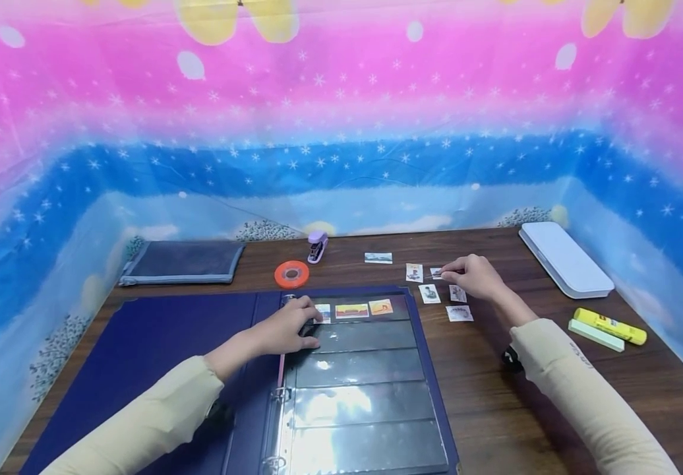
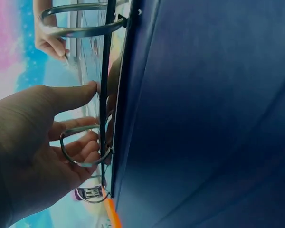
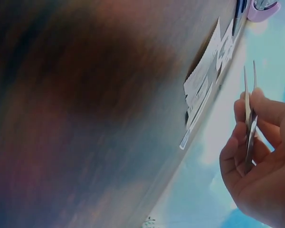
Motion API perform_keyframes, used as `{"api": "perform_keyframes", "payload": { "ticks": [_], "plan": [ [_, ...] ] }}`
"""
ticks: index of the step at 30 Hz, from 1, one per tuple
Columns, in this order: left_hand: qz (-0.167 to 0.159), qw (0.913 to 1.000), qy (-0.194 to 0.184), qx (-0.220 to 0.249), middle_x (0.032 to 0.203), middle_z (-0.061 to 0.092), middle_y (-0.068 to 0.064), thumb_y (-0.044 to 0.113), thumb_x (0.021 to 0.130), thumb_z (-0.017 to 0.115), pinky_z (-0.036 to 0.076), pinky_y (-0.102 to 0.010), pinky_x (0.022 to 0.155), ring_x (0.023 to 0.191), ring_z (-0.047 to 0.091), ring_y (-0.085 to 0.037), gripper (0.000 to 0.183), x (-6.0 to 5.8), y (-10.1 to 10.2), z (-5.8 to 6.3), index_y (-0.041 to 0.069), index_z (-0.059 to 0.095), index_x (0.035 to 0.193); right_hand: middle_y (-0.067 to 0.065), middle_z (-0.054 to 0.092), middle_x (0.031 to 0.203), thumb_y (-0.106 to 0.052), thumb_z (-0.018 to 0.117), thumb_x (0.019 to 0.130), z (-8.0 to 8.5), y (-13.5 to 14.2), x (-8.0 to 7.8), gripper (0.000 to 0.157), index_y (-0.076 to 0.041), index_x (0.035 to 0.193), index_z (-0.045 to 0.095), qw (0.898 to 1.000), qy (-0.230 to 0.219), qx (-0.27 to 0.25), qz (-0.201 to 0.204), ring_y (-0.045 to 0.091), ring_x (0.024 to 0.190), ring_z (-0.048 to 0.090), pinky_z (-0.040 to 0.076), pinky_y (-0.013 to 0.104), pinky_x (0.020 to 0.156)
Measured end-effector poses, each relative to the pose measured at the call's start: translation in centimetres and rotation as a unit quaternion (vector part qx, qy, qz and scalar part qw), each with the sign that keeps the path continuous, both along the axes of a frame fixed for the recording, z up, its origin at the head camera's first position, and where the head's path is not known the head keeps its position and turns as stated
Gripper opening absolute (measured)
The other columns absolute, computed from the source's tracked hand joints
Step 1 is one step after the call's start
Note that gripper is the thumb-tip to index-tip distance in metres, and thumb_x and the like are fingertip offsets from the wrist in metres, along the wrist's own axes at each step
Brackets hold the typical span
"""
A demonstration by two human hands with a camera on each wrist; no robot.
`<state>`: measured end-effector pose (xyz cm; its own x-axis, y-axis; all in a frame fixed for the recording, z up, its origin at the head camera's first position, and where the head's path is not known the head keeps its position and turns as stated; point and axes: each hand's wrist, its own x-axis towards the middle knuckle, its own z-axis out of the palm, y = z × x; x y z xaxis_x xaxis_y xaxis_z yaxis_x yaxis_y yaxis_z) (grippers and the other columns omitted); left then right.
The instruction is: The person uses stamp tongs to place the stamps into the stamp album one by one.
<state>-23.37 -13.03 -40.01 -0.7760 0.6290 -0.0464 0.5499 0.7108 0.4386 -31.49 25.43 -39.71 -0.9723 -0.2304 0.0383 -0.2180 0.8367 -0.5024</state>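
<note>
Pinches slim silver metal tweezers (image 3: 250,147) in right hand (image 1: 476,277), near small white-bordered paper stamps (image 1: 429,294) on brown wooden table (image 1: 478,409). Expect featherlight, easily creased stamps; nip flat by an edge. Rests left hand (image 1: 285,326), thumb and fingers apart, on glossy black pocket page (image 1: 359,366).

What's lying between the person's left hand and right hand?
In the head view: a row of stamps along the top of the album's page, then some table with loose stamps on it.
</note>
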Motion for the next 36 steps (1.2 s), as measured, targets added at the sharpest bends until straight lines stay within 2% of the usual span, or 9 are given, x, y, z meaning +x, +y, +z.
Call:
{"api": "perform_keyframes", "payload": {
  "ticks": [4, 8, 11, 13, 16, 19, 27, 33, 36],
  "plan": [
    [0.005, 0.9999, 0.015, -0.007, 0.103, 0.055, -0.009, 0.02, 0.084, 0.069, 0.04, -0.032, 0.076, 0.085, 0.046, -0.016, 0.034, 0.5, 0.3, 0.0, 0.002, 0.061, 0.111, 0.019, 0.069, 0.105, -0.023, 0.056, 0.093, -0.3, -0.2, -0.6, 0.026, -0.006, 0.109, 0.069, 1.0, 0.0, 0.014, -0.027, 0.013, 0.049, 0.034, 0.034, 0.028, 0.057],
    [0.001, 0.9984, 0.055, -0.014, 0.099, 0.059, -0.008, 0.018, 0.082, 0.07, 0.044, -0.038, 0.081, 0.087, 0.053, -0.017, 0.028, 0.9, 0.6, -0.1, 0.001, 0.063, 0.104, 0.018, 0.068, 0.108, -0.024, 0.055, 0.093, -0.2, -0.6, -1.5, 0.028, -0.006, 0.11, 0.069, 0.999, -0.001, 0.028, -0.045, 0.014, 0.056, 0.045, 0.035, 0.028, 0.059],
    [0.003, 0.9968, 0.078, -0.016, 0.096, 0.06, -0.008, 0.017, 0.082, 0.07, 0.044, -0.039, 0.083, 0.087, 0.053, -0.018, 0.027, 1.0, 0.8, -0.2, 0.001, 0.064, 0.102, 0.018, 0.069, 0.108, -0.024, 0.055, 0.093, 0.1, -0.8, -2.3, 0.029, -0.006, 0.111, 0.068, 0.998, 0.001, 0.043, -0.054, 0.02, 0.072, 0.059, 0.041, 0.032, 0.065],
    [0.006, 0.9962, 0.086, -0.014, 0.094, 0.059, -0.008, 0.016, 0.081, 0.07, 0.043, -0.04, 0.084, 0.086, 0.051, -0.019, 0.026, 1.1, 0.8, -0.3, 0.0, 0.064, 0.101, 0.018, 0.068, 0.109, -0.024, 0.054, 0.094, 0.2, -0.9, -2.7, 0.029, -0.006, 0.111, 0.068, 0.997, -0.001, 0.054, -0.059, 0.027, 0.085, 0.063, 0.045, 0.038, 0.071],
    [0.01, 0.9956, 0.092, -0.013, 0.093, 0.058, -0.008, 0.015, 0.081, 0.07, 0.041, -0.04, 0.084, 0.086, 0.048, -0.019, 0.024, 1.2, 0.9, -0.4, 0.001, 0.063, 0.099, 0.018, 0.067, 0.112, -0.024, 0.053, 0.094, 0.2, -1.1, -3.2, 0.029, -0.006, 0.111, 0.068, 0.996, -0.01, 0.066, -0.063, 0.033, 0.1, 0.062, 0.046, 0.046, 0.082],
    [0.01, 0.9954, 0.094, -0.018, 0.093, 0.056, -0.007, 0.015, 0.082, 0.069, 0.04, -0.041, 0.084, 0.085, 0.047, -0.019, 0.021, 1.3, 0.9, -0.7, 0.002, 0.062, 0.097, 0.018, 0.065, 0.115, -0.025, 0.052, 0.094, 0.0, -1.3, -3.6, 0.029, -0.006, 0.111, 0.068, 0.995, -0.025, 0.073, -0.062, 0.034, 0.104, 0.061, 0.046, 0.049, 0.086],
    [0.01, 0.9959, 0.087, -0.022, 0.088, 0.055, -0.005, 0.014, 0.081, 0.069, 0.038, -0.037, 0.08, 0.081, 0.044, -0.017, 0.018, 1.2, 0.8, -0.6, 0.004, 0.059, 0.093, 0.017, 0.067, 0.112, -0.024, 0.054, 0.093, -0.5, -1.7, -4.1, 0.028, -0.007, 0.107, 0.071, 0.995, -0.019, 0.078, -0.065, 0.033, 0.1, 0.063, 0.047, 0.046, 0.082],
    [0.026, 0.9989, 0.038, -0.013, 0.088, 0.056, -0.006, 0.012, 0.08, 0.07, 0.039, -0.039, 0.082, 0.084, 0.047, -0.019, 0.031, 0.6, 1.0, -0.3, 0.001, 0.058, 0.106, 0.017, 0.068, 0.11, -0.023, 0.055, 0.091, -0.7, -1.7, -4.4, 0.027, -0.006, 0.104, 0.072, 0.994, -0.018, 0.076, -0.073, 0.035, 0.1, 0.062, 0.047, 0.046, 0.084],
    [0.033, 0.9993, 0.015, -0.008, 0.088, 0.055, -0.006, 0.013, 0.079, 0.071, 0.038, -0.038, 0.082, 0.085, 0.046, -0.019, 0.032, 0.3, 1.0, -0.3, 0.001, 0.059, 0.106, 0.018, 0.068, 0.109, -0.023, 0.056, 0.091, -0.6, -1.6, -4.4, 0.027, -0.005, 0.102, 0.072, 0.994, -0.02, 0.07, -0.077, 0.035, 0.101, 0.062, 0.046, 0.047, 0.086]
  ]
}}
